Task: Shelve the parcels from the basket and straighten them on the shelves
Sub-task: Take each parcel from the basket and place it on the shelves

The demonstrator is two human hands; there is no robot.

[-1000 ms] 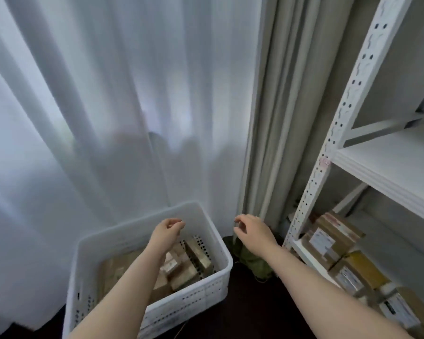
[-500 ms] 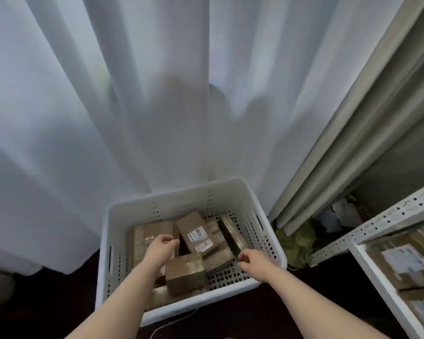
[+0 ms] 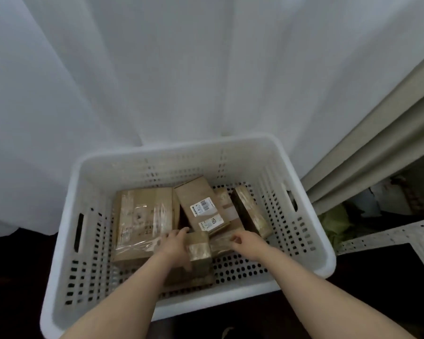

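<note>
I log one white basket (image 3: 206,149), several brown parcels inside. My left hand (image 3: 174,245) grasps the small taped parcel (image 3: 200,250) at the basket's near middle. My right hand (image 3: 247,243) curls against the flat parcel (image 3: 220,241) beside it; whether it holds, I cannot tell.

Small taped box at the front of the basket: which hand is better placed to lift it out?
Left, probably. The left hand wraps the small taped box from its left side. The right hand lies to its right, touching another taped parcel.
</note>
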